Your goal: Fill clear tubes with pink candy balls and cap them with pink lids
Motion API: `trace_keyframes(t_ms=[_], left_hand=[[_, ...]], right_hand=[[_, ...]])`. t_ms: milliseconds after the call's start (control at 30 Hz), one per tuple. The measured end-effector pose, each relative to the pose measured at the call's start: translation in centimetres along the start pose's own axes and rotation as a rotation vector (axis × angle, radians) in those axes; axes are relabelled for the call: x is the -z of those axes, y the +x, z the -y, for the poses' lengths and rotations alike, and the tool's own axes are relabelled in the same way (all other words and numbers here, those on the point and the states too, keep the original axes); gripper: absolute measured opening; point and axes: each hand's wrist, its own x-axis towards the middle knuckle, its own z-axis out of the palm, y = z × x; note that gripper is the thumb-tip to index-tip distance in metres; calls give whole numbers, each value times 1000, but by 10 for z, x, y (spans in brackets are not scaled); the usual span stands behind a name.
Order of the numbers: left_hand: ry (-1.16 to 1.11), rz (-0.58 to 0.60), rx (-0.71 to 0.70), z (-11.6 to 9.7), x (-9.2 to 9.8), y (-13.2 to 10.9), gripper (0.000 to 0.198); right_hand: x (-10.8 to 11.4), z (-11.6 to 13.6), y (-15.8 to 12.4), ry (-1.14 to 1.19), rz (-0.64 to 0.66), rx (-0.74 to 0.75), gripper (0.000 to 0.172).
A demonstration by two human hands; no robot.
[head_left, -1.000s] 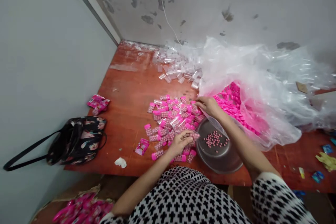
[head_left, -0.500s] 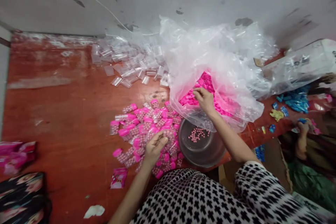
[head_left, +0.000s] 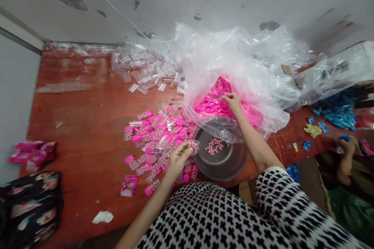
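My left hand (head_left: 179, 159) is closed on a small clear container (head_left: 193, 146) filled with pink beads, by the left rim of a dark bowl (head_left: 220, 170). Loose pink beads (head_left: 214, 146) lie in the bowl. Farther off, my right hand (head_left: 233, 103) pinches at the mouth of a large clear plastic bag (head_left: 233, 62); whatever sits between its fingertips is too small to make out. Bright pink caps (head_left: 212, 103) fill that opening. To the left of the bowl spreads a pile of bead-filled containers with pink caps (head_left: 156, 140).
Empty clear containers (head_left: 149, 72) lie against the wall. Pink packets (head_left: 30, 153), a single pink packet (head_left: 129, 185) and a floral bag (head_left: 32, 210) are at the left. On the right are blue pieces (head_left: 337, 109) and a co-worker's hand (head_left: 348, 148).
The view has shifted. My left hand has moved the bead-filled container towards the bowl's rim, and it now shows more plainly. My right hand has moved slightly right and farther away over the caps.
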Motion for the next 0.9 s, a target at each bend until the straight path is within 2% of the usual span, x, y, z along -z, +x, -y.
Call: trace_keyframes(t_ms=[200, 333, 467, 600, 733, 900], left_hand=[[-11, 57, -50, 2, -32, -7, 45], [14, 72, -138, 1, -52, -12, 46], [69, 73, -242, 3, -64, -18, 44], [226, 67, -358, 15, -64, -25, 39], [352, 36, -480, 28, -60, -35, 32], [436, 13, -551, 28, -67, -53, 27]], right_hand=[[41, 24, -27, 407, 58, -64, 35], [58, 51, -68, 558, 217, -35, 37], [71, 76, -130, 458, 430, 161, 34], [83, 92, -181, 220, 549, 453, 38], [89, 90, -203, -40, 593, 683, 25], [96, 76, -217, -115, 538, 788, 24]])
